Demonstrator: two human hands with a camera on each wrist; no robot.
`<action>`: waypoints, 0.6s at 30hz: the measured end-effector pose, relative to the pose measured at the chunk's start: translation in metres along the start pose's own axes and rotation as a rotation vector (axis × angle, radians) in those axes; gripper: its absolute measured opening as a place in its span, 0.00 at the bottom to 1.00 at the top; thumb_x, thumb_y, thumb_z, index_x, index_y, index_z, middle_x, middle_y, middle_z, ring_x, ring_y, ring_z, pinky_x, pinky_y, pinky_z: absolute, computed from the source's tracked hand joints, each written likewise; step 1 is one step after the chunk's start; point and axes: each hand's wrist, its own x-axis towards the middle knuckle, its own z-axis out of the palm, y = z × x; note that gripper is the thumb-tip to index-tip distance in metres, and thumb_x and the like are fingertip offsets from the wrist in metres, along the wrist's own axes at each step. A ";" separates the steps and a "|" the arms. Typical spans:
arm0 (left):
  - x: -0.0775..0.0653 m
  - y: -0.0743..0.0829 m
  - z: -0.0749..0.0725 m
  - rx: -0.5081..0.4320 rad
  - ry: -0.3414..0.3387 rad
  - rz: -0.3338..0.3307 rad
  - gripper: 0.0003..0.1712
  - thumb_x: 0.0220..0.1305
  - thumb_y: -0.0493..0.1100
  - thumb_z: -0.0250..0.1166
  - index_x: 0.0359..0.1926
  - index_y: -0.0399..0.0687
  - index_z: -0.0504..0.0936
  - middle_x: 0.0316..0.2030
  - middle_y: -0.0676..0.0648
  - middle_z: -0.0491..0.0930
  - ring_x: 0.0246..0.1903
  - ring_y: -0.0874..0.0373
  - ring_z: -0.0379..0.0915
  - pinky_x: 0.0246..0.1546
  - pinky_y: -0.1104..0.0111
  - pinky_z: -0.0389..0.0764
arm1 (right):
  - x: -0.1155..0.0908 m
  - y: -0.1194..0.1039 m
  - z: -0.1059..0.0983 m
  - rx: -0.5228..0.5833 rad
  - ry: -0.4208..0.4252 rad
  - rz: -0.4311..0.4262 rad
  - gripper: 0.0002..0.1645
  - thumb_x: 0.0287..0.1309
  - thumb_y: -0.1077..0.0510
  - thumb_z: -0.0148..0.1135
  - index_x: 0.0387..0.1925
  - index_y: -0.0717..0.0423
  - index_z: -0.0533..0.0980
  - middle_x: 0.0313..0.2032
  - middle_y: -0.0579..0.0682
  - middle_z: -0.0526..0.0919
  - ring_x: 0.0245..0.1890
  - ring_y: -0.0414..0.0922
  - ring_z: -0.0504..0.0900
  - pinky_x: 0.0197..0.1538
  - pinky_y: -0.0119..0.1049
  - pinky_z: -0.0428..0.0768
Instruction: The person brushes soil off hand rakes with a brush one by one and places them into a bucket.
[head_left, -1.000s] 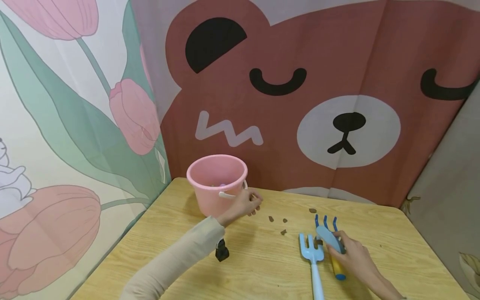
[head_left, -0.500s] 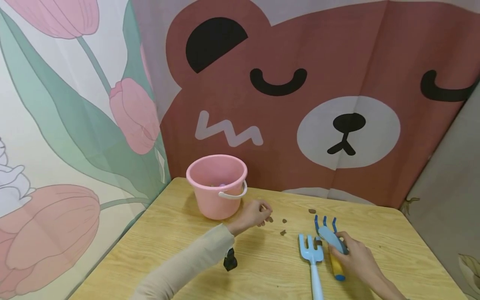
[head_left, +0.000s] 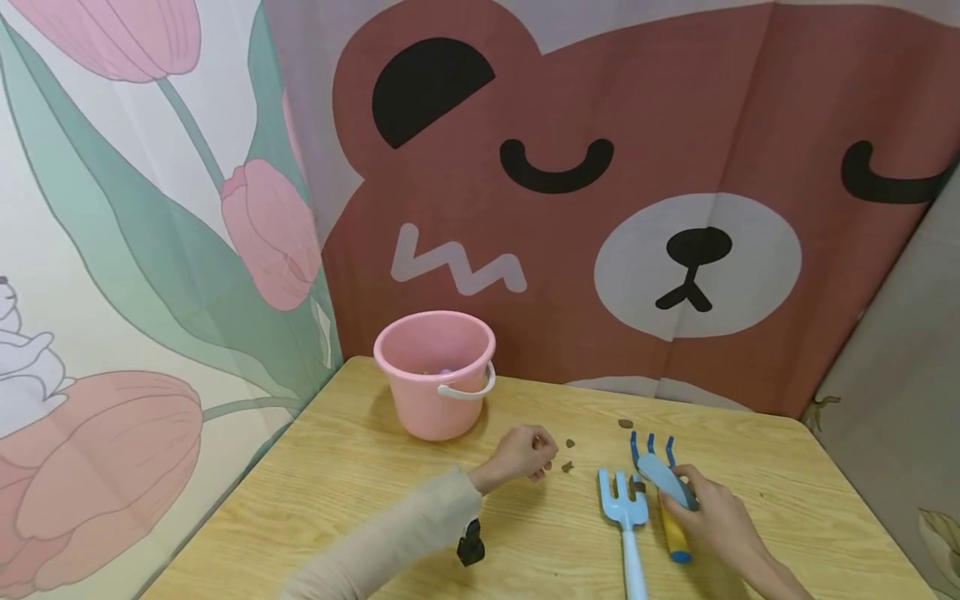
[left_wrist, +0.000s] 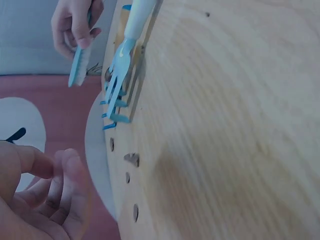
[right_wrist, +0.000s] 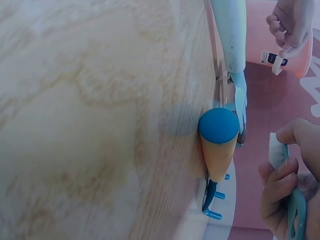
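My left hand hovers beside several small brown flakes on the table. In the left wrist view its fingers bend loosely, with nothing showing between them and the thumb. My right hand grips a light blue brush; its white bristles show in the right wrist view. Held above the table, the brush overlaps a small rake with a yellow handle and blue tines. Left of that lies a light blue hand fork, a brown flake at its tines.
A pink bucket with a white handle stands at the back left of the wooden table, small things inside it. Another brown flake lies farther back. Printed cloth with a bear hangs behind the table.
My left hand has moved from beside the bucket's handle rightward and nearer to me, over the leftmost flake. The right hand and brush have barely shifted.
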 end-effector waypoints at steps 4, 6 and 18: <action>-0.003 -0.001 0.007 -0.024 -0.039 -0.013 0.06 0.69 0.36 0.61 0.38 0.37 0.82 0.21 0.46 0.80 0.18 0.51 0.80 0.21 0.62 0.84 | 0.000 -0.001 -0.001 0.000 0.011 -0.004 0.28 0.59 0.51 0.69 0.53 0.67 0.73 0.29 0.50 0.82 0.23 0.41 0.75 0.22 0.36 0.69; -0.004 0.000 0.009 -0.039 -0.056 -0.026 0.06 0.69 0.36 0.62 0.39 0.36 0.82 0.22 0.46 0.80 0.21 0.47 0.82 0.23 0.60 0.85 | 0.000 -0.001 -0.001 -0.001 0.017 -0.004 0.28 0.59 0.50 0.69 0.52 0.67 0.74 0.29 0.49 0.82 0.23 0.41 0.74 0.22 0.36 0.68; -0.015 0.000 0.027 -0.085 -0.092 -0.082 0.07 0.67 0.36 0.62 0.37 0.35 0.83 0.23 0.45 0.81 0.21 0.47 0.81 0.21 0.61 0.84 | -0.002 0.002 -0.003 -0.006 -0.011 0.014 0.29 0.60 0.49 0.68 0.52 0.68 0.73 0.27 0.48 0.80 0.22 0.41 0.73 0.22 0.37 0.70</action>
